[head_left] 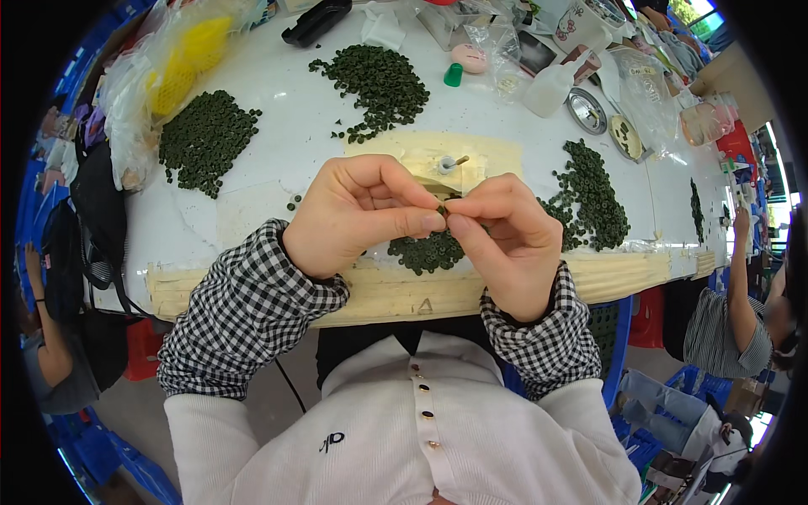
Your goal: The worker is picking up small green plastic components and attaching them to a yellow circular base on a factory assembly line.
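Observation:
My left hand (358,210) and my right hand (512,240) meet over the table's near side, fingertips pinched together. Between them is a tiny dark green piece (442,209), mostly hidden by the thumbs and fingers. Under the hands lies a small pile of dark green, button-like pieces (427,252). Just beyond the fingers, a metal peg on a small round base (450,163) stands on tan tape. To the right of my right hand spreads a larger pile of the same pieces (596,195).
More green pieces lie in a far pile (379,84) and a left pile (209,141). A clear bag with yellow netting (189,59) is at far left. A white bottle (551,88), a round metal lid (587,111) and a green cap (453,76) stand toward the back. Other people sit at both sides.

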Tool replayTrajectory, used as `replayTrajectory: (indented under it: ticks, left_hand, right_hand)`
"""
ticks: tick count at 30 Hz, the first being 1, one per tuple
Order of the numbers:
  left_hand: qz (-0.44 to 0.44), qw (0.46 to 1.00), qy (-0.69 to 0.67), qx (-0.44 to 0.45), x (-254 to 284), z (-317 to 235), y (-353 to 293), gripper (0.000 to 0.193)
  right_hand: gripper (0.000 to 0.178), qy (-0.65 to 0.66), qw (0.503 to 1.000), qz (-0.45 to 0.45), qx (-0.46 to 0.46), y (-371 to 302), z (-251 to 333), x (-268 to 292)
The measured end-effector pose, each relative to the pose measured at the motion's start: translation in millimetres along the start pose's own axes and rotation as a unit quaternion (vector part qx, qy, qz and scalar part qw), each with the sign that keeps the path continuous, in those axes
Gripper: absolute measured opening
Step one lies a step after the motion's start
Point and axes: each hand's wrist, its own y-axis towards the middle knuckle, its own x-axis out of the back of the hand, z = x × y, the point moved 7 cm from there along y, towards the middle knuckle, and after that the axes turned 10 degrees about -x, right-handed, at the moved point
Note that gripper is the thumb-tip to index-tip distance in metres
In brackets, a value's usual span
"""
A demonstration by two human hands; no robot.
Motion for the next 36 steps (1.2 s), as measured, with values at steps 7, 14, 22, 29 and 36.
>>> replayTrajectory:
  ticks: [7,14,22,29,36]
  left_hand:
    - [0.039,0.997,0.030,0.056,2,3,1,0.012]
    - [0.048,0.992,0.096,0.067,-1,-4,0,0.014]
    - [0.032,0.994,0.095,0.041,0,-4,-3,0.011]
    - [0.018,0.988,0.151,0.029,0,-4,-4,0.010]
    - [0.026,0.983,0.184,0.013,-1,-7,-4,0.011]
  right_hand:
    - [0.016,-0.039,0.998,0.031,0.029,0,8,-3]
    - [0.017,-0.227,0.965,-0.013,0.129,0,24,-6]
    - [0.017,-0.253,0.957,-0.021,0.140,-2,25,-7]
    - [0.015,-0.149,0.986,-0.002,0.072,1,12,-4]
    - [0.016,-0.045,0.999,0.000,-0.014,1,0,-3]
